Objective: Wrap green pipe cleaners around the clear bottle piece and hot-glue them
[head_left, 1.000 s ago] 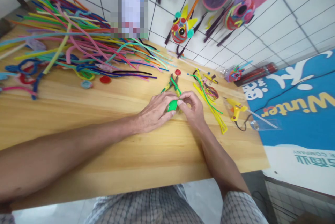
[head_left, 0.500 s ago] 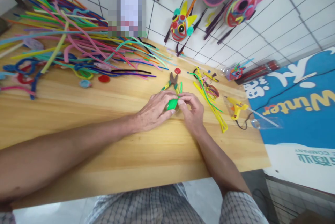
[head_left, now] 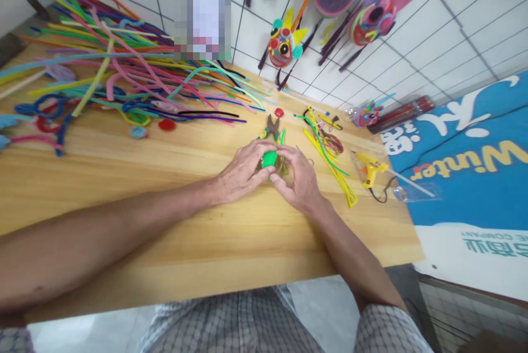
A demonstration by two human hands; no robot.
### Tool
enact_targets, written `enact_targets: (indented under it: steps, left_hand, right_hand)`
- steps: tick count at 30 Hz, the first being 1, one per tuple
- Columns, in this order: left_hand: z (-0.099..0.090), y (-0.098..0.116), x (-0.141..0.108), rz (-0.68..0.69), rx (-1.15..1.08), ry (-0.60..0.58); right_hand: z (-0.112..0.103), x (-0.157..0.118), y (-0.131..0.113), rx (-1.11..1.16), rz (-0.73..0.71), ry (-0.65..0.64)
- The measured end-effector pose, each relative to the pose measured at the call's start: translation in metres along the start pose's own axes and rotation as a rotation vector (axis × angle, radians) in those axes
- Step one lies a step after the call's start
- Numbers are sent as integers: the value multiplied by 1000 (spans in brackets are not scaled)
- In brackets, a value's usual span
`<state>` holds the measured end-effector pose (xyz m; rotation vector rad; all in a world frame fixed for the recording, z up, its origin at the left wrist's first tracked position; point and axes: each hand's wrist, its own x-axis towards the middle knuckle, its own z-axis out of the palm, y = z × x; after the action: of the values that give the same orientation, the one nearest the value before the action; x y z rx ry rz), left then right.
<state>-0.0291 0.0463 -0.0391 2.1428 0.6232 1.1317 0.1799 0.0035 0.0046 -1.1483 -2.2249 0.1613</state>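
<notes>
Thumb of the right hand is spread lower than before, while the green piece, lying between both hands just short of the pliers, is clasped by the left hand, right-hand contact and long axis unclear.

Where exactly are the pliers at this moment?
In the head view, the pliers lie just above the picture's middle, on the table beyond the left hand, with a red disc close behind them.
</notes>
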Motion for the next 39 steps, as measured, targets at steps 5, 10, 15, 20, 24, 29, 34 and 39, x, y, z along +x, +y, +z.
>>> enact_targets:
  steps: [5, 10, 15, 20, 24, 29, 34, 39]
  left_hand:
    - [0, 1, 1, 14, -3, 7]
    - [-4, 4, 1, -29, -18, -25]
    - [-5, 2, 0, -40, -29, -53]
    - [-3, -1, -1, -15, 3, -54]
    - [-4, 0, 0, -13, 12, -50]
    - [-5, 1, 1, -33, -10, -58]
    - [-6, 0, 0, -38, -15, -66]
    - [-6, 1, 1, -14, 2, -59]
  right_hand:
    - [4, -4, 4, -48, -71, 18]
    - [8, -6, 8, -57, -71, 32]
    - [7, -7, 10, -34, -60, 14]
    - [7, -9, 13, -32, -72, 17]
    - [6, -10, 15, -37, -78, -18]
    - [3, -10, 17, -28, -91, -34]
    - [2, -11, 17, -10, -94, -48]
    - [5, -12, 20, 1, -90, -41]
